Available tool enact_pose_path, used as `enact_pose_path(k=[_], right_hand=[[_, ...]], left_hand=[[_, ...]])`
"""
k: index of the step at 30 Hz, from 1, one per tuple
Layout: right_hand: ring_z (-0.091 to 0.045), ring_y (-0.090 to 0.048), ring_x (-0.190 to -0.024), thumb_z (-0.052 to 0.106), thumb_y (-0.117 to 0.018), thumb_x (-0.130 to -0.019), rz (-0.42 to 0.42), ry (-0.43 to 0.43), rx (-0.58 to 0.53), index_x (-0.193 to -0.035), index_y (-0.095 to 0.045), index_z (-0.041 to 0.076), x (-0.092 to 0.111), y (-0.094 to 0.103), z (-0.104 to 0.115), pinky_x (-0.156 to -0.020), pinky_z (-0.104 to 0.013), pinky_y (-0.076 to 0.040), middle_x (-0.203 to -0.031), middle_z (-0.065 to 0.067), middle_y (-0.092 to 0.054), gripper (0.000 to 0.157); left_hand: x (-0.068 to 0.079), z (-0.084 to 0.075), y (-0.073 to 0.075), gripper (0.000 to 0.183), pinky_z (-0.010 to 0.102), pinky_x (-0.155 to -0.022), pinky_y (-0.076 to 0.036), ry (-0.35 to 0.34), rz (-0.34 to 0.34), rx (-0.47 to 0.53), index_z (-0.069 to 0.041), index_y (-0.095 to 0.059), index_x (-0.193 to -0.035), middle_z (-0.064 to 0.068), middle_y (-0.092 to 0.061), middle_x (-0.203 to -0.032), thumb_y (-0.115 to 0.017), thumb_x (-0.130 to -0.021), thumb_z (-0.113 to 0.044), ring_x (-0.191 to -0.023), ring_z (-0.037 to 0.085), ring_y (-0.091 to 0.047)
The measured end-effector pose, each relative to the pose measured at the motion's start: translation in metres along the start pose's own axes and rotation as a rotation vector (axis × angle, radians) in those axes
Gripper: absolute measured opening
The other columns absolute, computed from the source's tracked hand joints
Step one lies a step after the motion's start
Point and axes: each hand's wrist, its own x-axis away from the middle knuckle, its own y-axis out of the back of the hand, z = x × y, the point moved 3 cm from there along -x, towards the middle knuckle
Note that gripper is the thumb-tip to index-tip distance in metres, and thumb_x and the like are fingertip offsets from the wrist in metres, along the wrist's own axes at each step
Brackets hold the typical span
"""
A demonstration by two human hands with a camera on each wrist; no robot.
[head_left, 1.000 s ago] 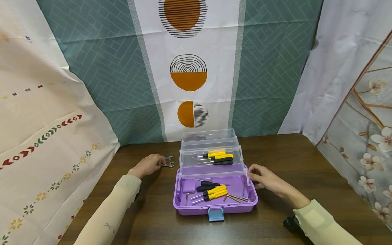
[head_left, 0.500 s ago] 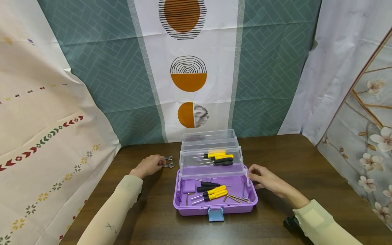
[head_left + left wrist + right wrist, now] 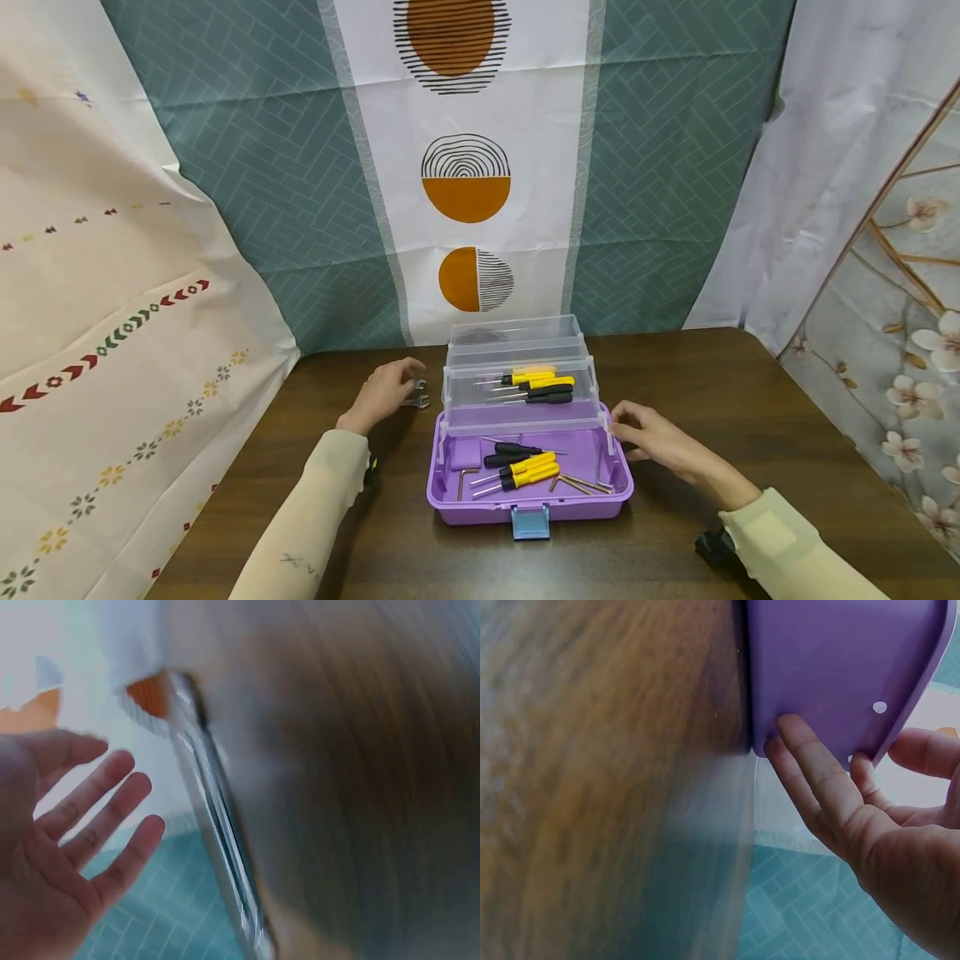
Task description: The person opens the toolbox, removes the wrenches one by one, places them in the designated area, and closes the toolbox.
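Note:
My left hand [image 3: 384, 392] reaches over two open-ended wrenches [image 3: 417, 402] lying left of a purple toolbox [image 3: 480, 516]. In the left wrist view its fingers are spread with nothing between them, and one shiny wrench [image 3: 217, 814] lies on the table beside them. My right hand [image 3: 651, 437] is at the toolbox's right side. Seen from the right wrist, two fingers lie against the purple wall [image 3: 817, 667], while thumb and forefinger pinch its rim. The toolbox stands open; inside are yellow and black screwdrivers [image 3: 534, 475] and hex keys [image 3: 585, 484].
A clear tray [image 3: 465, 408] folds up behind the toolbox with several more screwdrivers [image 3: 550, 384] in it. A blue latch [image 3: 531, 523] hangs at the front. Patterned cloth [image 3: 480, 200] hangs behind the brown wooden table [image 3: 690, 375].
My left hand had its fingertips on the wrenches; it has now lifted, with its fingers stretched forward and right above them. The right hand stays at the toolbox.

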Motion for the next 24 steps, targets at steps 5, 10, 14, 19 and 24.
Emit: enact_pose_path(k=[5,10,14,19,24], right_hand=[[-0.045,-0.055,-0.127,0.019,-0.055,-0.108,-0.003,0.003,0.008,-0.118,-0.051,-0.003,-0.001,0.002,0.002,-0.093,-0.057,-0.057,-0.136,-0.027,-0.049,0.025],[-0.042,-0.057,-0.124,0.019,-0.056,-0.108,-0.005,0.006,0.013,-0.118,-0.051,-0.004,-0.003,0.003,0.003,-0.093,-0.056,-0.057,-0.134,-0.027,-0.050,0.025],[-0.042,-0.057,-0.124,0.018,-0.055,-0.108,-0.003,0.015,0.015,-0.118,-0.051,-0.004,-0.004,0.003,0.003,-0.093,-0.055,-0.058,-0.133,-0.026,-0.050,0.024],[-0.041,-0.059,-0.120,0.017,-0.055,-0.108,0.000,0.029,0.008,-0.117,-0.051,-0.005,-0.003,0.004,0.003,-0.092,-0.054,-0.058,-0.131,-0.027,-0.050,0.024],[-0.041,-0.059,-0.122,0.019,-0.055,-0.108,0.023,0.023,-0.001,-0.118,-0.051,-0.005,0.000,0.000,0.000,-0.092,-0.054,-0.058,-0.133,-0.028,-0.050,0.026]], left_hand=[[-0.005,-0.012,-0.005,0.032,0.048,-0.084,-0.051,0.052,-0.070,0.235,-0.006,-0.065,-0.135,0.016,-0.071,-0.111,-0.060,-0.104,-0.010,-0.103,0.032,-0.066],[-0.008,-0.016,-0.013,0.033,0.046,-0.086,-0.057,0.095,-0.086,0.380,-0.002,-0.063,-0.137,0.021,-0.070,-0.114,-0.057,-0.106,-0.011,-0.105,0.038,-0.069],[-0.009,-0.019,-0.018,0.033,0.049,-0.089,-0.059,0.139,-0.109,0.503,0.001,-0.061,-0.138,0.026,-0.068,-0.116,-0.055,-0.108,-0.012,-0.107,0.042,-0.070],[-0.008,-0.022,-0.026,0.034,0.054,-0.096,-0.056,0.186,-0.154,0.635,0.000,-0.059,-0.140,0.028,-0.066,-0.121,-0.052,-0.109,-0.012,-0.113,0.043,-0.067],[-0.002,-0.024,-0.035,0.038,0.054,-0.100,-0.054,0.227,-0.161,0.709,-0.001,-0.055,-0.145,0.025,-0.066,-0.125,-0.051,-0.110,-0.013,-0.119,0.042,-0.065]])
